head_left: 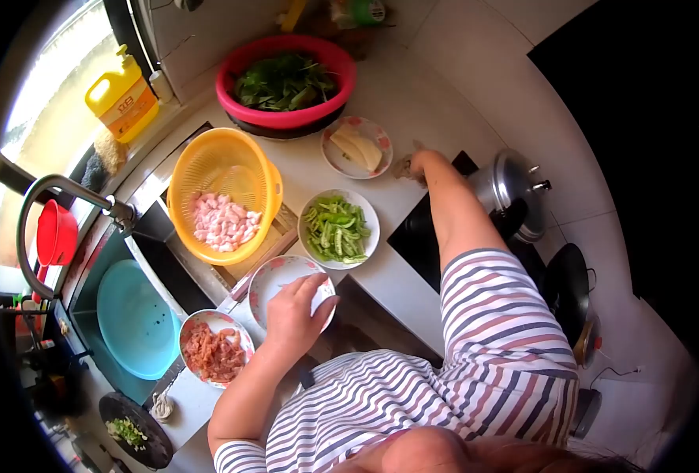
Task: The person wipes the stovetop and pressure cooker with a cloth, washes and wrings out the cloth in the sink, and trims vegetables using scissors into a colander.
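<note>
Over an empty patterned plate [266, 288] is my left hand [294, 311], thumb and fingers apart; whether it touches the plate is unclear. My right hand [422, 162] reaches to the counter beside the black stove, its fingers closed on a crumpled greyish cloth [405, 168]. A plate with pale slices [357, 148] is just left of the cloth. Cut green peppers fill a white bowl [338, 229] above the empty plate. Sliced reddish meat [214, 352] lies in a bowl below my left hand. Pale pink pieces [225, 223] sit in a yellow colander [227, 146].
A pink basin [286, 118] holds leafy greens. At left are a faucet [121, 211], a blue basin [136, 319] in the sink, and a yellow bottle [124, 102]. A metal pot [511, 189] stands right of my right forearm, with a dark wok [566, 292] below.
</note>
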`<state>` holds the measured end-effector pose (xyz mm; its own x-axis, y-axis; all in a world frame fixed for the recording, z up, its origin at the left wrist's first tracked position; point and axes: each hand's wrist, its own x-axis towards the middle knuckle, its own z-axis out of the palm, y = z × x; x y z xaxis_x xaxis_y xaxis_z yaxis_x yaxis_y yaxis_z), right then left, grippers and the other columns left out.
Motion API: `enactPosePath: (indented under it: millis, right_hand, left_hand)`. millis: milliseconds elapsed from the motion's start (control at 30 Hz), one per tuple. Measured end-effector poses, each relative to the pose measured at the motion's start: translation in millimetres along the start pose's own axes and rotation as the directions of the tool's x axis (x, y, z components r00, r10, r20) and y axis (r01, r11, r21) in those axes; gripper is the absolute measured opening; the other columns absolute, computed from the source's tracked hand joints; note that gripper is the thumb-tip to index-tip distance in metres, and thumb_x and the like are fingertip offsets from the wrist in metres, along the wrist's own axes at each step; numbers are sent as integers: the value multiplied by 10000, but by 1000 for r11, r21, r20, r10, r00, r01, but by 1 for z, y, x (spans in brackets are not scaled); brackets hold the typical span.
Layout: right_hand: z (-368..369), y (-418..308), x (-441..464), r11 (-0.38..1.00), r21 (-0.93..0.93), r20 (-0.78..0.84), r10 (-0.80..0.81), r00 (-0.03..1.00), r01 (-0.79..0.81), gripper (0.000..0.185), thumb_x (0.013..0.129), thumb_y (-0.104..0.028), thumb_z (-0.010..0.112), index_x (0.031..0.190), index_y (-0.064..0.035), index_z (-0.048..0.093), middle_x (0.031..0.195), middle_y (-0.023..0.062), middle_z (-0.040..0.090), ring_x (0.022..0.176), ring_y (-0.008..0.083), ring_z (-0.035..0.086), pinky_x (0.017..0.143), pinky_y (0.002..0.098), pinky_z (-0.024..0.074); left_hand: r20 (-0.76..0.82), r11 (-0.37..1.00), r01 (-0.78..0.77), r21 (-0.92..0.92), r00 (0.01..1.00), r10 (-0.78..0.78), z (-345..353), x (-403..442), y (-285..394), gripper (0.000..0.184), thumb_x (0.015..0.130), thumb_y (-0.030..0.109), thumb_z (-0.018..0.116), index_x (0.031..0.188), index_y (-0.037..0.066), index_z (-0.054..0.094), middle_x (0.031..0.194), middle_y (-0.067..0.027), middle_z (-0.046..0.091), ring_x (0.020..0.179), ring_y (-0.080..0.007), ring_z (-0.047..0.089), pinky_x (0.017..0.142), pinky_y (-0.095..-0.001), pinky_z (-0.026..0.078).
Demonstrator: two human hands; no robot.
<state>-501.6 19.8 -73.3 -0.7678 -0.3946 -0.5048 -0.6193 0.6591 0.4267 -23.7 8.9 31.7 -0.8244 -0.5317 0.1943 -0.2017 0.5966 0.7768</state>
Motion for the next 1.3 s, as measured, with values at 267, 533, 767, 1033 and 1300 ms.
enactPosePath:
  millis: [267,533,767,1033,1300]
  right_hand:
    - [48,-65,-78,931,364,-154,62,986,-2,272,744,-143,579,994,-52,635,1046,141,610,959,315,588,794,390,484]
    - [60,-77,-115,754,640,-272,45,961,146,115,658,-153,603,750,-87,617,816,134,625,808,303,595,697,376,476]
    - [84,-78,-124,608,761,-408,180,895,225,203,653,-176,651,825,-87,588,820,105,625,825,271,586,729,360,460]
    - [93,-73,-124,546,799,-391,152,908,253,274,686,-215,626,937,-116,578,1037,184,504,970,343,508,816,401,431]
    - [78,-71,-140,579,774,-399,129,908,258,312,678,-253,638,958,-122,595,1019,174,545,977,338,503,853,386,411]
  left_hand:
    - [-72,978,90,190,994,-77,15,45,-61,312,759,168,629,1034,33,566,869,-151,604,764,-326,594,663,-394,482]
    - [-108,953,155,259,986,-131,84,159,-74,422,778,185,575,1140,2,459,924,-194,590,850,-372,576,750,-435,463]
    - [-13,857,515,-32,857,-515,123,239,-91,435,797,199,475,1183,10,405,1016,-265,579,957,-407,549,837,-450,428]
    - [87,926,212,311,964,-250,113,221,-114,241,803,152,478,992,31,566,986,-220,603,923,-377,577,786,-423,466]
    - [419,723,487,490,595,-686,85,194,-132,203,808,96,488,930,-6,614,869,-207,626,739,-339,639,622,-408,524]
